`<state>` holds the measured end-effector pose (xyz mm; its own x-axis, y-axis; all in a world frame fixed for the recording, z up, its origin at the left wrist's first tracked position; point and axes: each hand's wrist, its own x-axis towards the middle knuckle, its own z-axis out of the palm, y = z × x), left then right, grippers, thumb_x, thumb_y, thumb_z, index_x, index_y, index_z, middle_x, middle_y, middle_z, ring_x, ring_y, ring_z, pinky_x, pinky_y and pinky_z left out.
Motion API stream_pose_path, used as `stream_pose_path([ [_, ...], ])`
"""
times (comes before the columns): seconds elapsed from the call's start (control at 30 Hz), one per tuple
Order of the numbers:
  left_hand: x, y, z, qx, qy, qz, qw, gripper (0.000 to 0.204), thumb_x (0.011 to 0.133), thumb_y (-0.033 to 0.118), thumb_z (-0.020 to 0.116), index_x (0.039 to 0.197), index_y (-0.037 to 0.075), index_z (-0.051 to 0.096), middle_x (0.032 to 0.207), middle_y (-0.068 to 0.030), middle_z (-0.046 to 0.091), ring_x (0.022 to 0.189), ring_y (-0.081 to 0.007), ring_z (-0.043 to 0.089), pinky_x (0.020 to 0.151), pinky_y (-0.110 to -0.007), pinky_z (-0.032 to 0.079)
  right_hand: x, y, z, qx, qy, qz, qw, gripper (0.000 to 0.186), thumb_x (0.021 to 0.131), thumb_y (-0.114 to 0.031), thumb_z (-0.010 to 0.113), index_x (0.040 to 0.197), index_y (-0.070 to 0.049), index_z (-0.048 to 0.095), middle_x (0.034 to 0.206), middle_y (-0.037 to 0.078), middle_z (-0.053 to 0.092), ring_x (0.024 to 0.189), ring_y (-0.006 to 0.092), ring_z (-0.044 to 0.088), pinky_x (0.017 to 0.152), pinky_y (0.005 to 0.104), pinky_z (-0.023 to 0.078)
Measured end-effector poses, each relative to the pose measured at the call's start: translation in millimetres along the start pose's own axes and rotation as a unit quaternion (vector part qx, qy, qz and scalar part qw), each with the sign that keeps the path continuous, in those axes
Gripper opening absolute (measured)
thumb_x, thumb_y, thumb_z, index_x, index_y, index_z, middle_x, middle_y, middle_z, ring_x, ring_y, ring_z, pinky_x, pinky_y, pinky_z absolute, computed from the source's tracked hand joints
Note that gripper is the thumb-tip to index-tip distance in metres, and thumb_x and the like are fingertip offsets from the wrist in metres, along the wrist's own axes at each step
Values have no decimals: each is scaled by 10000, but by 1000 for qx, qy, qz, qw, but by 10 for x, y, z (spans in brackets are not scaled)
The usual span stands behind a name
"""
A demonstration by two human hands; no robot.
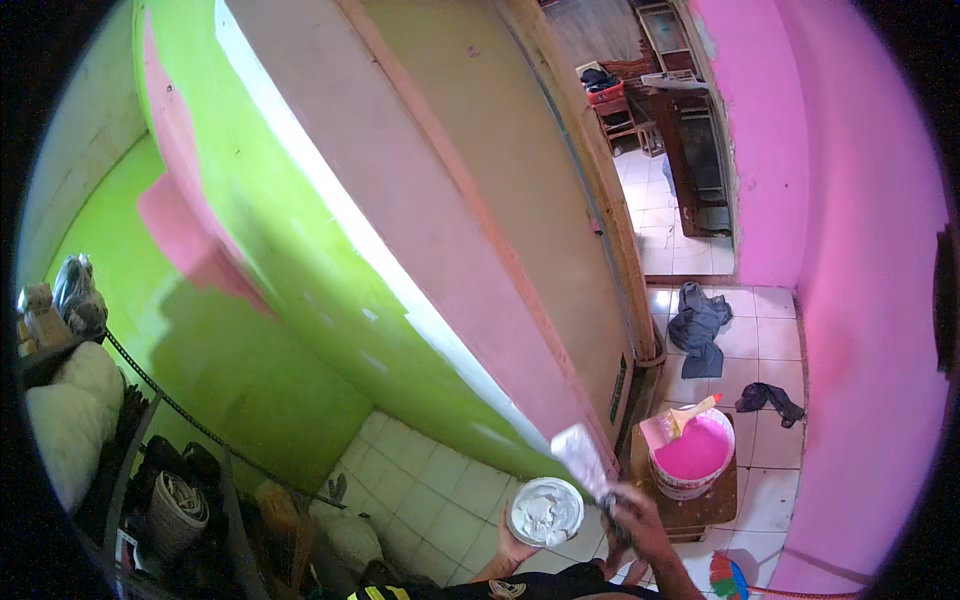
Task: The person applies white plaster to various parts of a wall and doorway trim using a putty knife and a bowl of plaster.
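My left hand is wrapped around the side of a round white tub filled with thick white paste. My right hand grips the dark handle of a putty knife, whose broad blade is coated in white. The blade is raised just beyond the tub, close to the lower end of a wall edge. Along that edge, between the green wall and a dull pink face, runs a white strip. Whether the blade touches the wall, I cannot tell.
Right of my hands, a bucket of bright pink paint with a paintbrush across its rim stands on a wooden stool. Grey cloth and dark cloth lie on the tiles. A loaded shelf is at left; a doorway is ahead right.
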<state>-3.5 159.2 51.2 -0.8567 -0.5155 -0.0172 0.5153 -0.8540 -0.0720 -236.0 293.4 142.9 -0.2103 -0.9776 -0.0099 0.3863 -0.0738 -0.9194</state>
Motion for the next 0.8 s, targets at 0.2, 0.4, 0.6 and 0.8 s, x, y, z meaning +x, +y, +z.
stream_pose_path([
  [0.2, -184, 210, -93, 230, 184, 112, 949, 764, 814, 645, 331, 1399, 155, 349, 1432, -128, 350, 1304, -379, 325, 1060, -616, 213, 855, -1095, 328, 75, 42, -236, 968, 259, 960, -176, 408, 1171, -55, 498, 755, 79, 567, 460, 90, 469, 387, 218, 354],
  [0.4, -228, 367, -154, 177, 139, 149, 963, 728, 787, 595, 427, 1366, 155, 396, 1397, -113, 402, 1273, -374, 369, 1017, -689, 209, 1717, -2295, 808, 12, 104, -428, 898, 315, 964, -164, 410, 1240, -33, 484, 900, 57, 554, 471, 66, 432, 388, 203, 323],
  [0.6, -317, 448, -68, 65, 56, 142, 986, 803, 769, 690, 346, 1397, 189, 348, 1443, -127, 324, 1308, -399, 303, 1023, -680, 205, 2564, -3018, 1372, -49, 108, -535, 837, 291, 934, -116, 490, 1215, -63, 544, 810, 10, 540, 509, 45, 443, 433, 205, 353],
  [0.8, -397, 586, 359, 162, 128, 172, 963, 771, 773, 671, 356, 1378, 195, 369, 1420, -124, 351, 1293, -399, 320, 999, -700, 226, 3022, -3276, 1750, -61, 126, -559, 817, 276, 909, -100, 528, 1177, -59, 579, 825, 40, 579, 547, 64, 483, 490, 224, 400],
])
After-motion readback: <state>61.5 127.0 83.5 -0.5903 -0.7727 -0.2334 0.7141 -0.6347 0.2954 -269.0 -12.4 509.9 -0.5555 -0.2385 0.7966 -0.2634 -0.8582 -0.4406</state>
